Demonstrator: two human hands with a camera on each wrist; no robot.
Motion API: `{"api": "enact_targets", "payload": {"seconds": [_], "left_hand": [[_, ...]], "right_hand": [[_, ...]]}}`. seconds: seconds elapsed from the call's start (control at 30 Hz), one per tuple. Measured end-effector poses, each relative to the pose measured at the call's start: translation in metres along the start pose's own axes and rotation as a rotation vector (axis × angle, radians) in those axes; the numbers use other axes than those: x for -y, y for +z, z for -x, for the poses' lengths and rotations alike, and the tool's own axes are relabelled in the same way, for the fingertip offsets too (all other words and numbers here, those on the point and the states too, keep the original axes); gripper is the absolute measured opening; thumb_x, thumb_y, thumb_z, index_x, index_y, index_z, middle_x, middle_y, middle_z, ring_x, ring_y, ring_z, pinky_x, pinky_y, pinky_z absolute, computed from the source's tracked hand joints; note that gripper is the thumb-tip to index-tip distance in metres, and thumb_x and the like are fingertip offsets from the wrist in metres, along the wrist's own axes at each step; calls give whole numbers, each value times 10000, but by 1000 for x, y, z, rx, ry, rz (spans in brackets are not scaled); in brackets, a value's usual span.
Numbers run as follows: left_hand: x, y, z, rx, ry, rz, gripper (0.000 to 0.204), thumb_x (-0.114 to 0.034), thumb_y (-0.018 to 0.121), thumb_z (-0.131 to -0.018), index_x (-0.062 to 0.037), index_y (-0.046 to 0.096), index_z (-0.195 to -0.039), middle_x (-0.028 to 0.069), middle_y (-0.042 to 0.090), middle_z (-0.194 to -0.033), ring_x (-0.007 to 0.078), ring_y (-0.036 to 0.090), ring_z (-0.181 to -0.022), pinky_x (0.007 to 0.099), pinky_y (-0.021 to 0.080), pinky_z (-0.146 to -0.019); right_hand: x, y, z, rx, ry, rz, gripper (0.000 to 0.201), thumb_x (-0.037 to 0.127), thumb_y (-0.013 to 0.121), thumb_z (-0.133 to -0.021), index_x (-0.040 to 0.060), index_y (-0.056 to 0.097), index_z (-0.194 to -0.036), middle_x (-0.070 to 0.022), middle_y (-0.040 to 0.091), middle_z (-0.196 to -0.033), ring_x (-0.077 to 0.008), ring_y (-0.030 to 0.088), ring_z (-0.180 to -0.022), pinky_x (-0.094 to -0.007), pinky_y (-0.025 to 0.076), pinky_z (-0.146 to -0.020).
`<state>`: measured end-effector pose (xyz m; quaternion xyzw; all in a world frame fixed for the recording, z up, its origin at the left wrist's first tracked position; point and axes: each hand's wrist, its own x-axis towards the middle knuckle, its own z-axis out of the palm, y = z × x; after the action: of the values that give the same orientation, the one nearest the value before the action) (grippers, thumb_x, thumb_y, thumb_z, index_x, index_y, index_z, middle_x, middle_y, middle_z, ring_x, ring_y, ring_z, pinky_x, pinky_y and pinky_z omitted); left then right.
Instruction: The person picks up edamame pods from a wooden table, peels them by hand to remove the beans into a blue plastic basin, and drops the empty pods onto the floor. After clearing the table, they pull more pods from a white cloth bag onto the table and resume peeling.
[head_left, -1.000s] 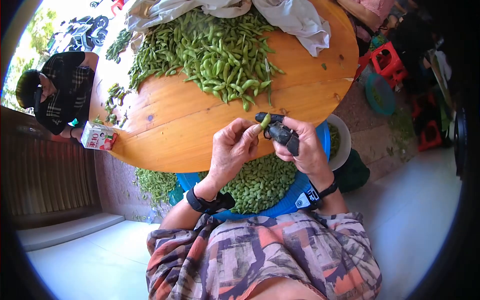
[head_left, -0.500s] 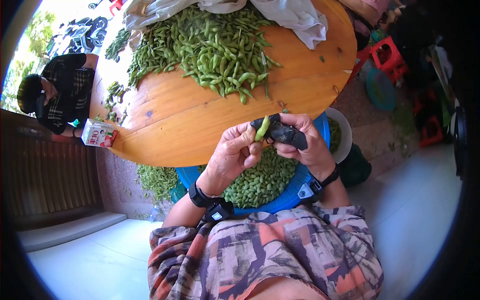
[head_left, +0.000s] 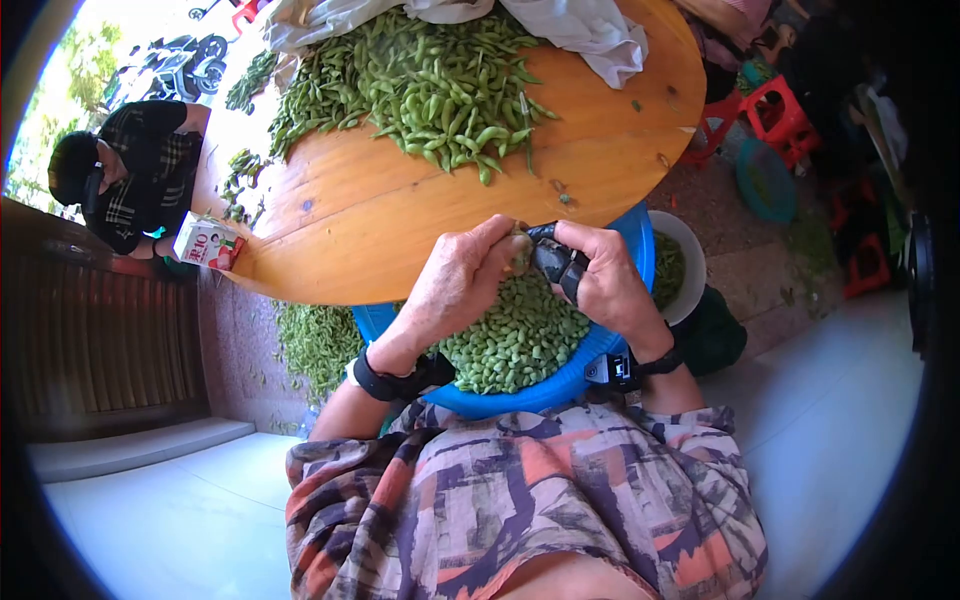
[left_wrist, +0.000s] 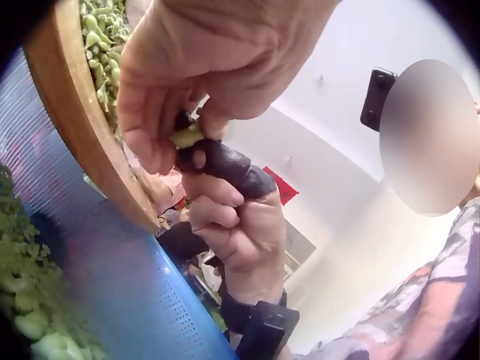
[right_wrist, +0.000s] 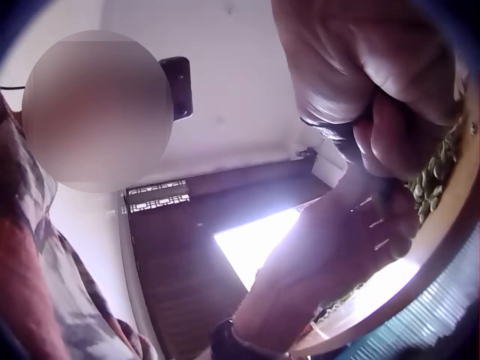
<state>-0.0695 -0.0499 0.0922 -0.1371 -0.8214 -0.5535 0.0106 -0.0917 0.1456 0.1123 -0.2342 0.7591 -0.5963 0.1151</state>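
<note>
Over the basin, my left hand (head_left: 462,272) grips a green soybean pod (left_wrist: 186,136), its fingers hiding most of it in the head view. My right hand (head_left: 608,278) meets it, with black coverings (head_left: 558,262) on the thumb and forefinger. In the left wrist view those covered tips pinch the pod from both sides, under the left fingers. Shelled green beans (head_left: 515,340) fill the blue basin (head_left: 500,402) below the hands. Beyond the hands, a heap of whole pods (head_left: 430,95) lies on the round wooden table (head_left: 400,230).
A white cloth (head_left: 590,40) lies behind the heap. A drink carton (head_left: 208,243) stands at the table's left edge, near a seated person (head_left: 140,180). Right of the basin is a white bucket (head_left: 690,265); left of it, more pods (head_left: 315,345) cover the floor. Red stools (head_left: 775,120) stand farther right.
The pod stood out plainly between the hands before; now the left hand has turned and its fingers cover most of it. The right hand's covered thumb has tilted downward beside it.
</note>
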Motion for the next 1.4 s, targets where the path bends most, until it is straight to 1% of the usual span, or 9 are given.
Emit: {"api": "enact_targets", "payload": {"seconds": [0.27,0.33,0.4,0.47,0.7,1.1,1.2,1.27,1.4], "left_hand": [[-3,21,13,126,-308,624,349,-196,427,-1051,10,496,-1325,66,638,-845,121,631,-669,247,522,-599],[-1,30,16,78,-260,725,363,-206,436,-1050,5,486,-1342,61,640,-818,120,634,-669,248,526,-599],[-10,36,21,19,-235,756,369,-214,459,-1043,3,488,-1341,60,642,-804,118,641,-677,248,529,-600],[-13,40,24,-15,-233,783,364,-221,483,-1035,4,510,-1320,66,647,-818,117,646,-678,246,530,-598],[-3,62,32,-281,-243,925,291,-152,458,-1012,-12,584,-1233,-15,587,-790,43,525,-676,169,450,-627],[5,81,26,-406,-64,857,265,-56,369,-960,7,587,-1097,106,628,-1094,118,585,-962,256,491,-838],[27,91,23,-485,231,114,259,-109,381,-967,-10,589,-1087,93,617,-1118,141,588,-988,283,491,-853],[23,91,19,-353,-200,1035,261,-170,395,-976,-34,587,-1090,76,625,-1096,157,593,-981,300,487,-874],[16,87,23,-332,-228,902,258,-186,393,-978,-53,586,-1086,78,627,-1099,173,594,-984,327,480,-898]], "right_hand": [[-4,20,20,-212,-234,375,263,-87,509,-686,-61,590,-935,-225,598,-851,-383,598,-763,-373,483,-693],[-4,21,23,-275,-181,362,215,-87,480,-708,-44,581,-892,-120,567,-735,-156,563,-700,-346,448,-610],[-3,7,24,-130,1,124,139,-79,501,-768,-33,574,-877,-103,542,-650,-139,555,-656,-323,432,-576],[4,3,26,-92,150,90,188,-62,579,-712,-42,583,-898,-214,592,-787,-390,594,-728,-384,469,-642],[-17,42,31,-276,-270,533,242,-48,605,-721,-34,550,-956,-223,534,-893,-453,572,-815,-494,478,-681],[-30,58,34,-341,-325,658,322,-59,588,-746,-50,550,-1066,-232,533,-1022,-433,613,-875,-454,524,-713],[-30,57,32,-407,-400,650,361,-49,583,-760,-59,563,-1120,-227,544,-1033,-420,624,-883,-436,536,-716],[-30,55,32,-428,-452,656,385,-52,584,-754,-56,569,-1139,-219,551,-1038,-412,630,-885,-427,541,-716],[-31,50,34,-423,-475,691,439,-60,591,-739,-48,576,-1177,-198,566,-1048,-392,644,-863,-416,553,-702]]}}
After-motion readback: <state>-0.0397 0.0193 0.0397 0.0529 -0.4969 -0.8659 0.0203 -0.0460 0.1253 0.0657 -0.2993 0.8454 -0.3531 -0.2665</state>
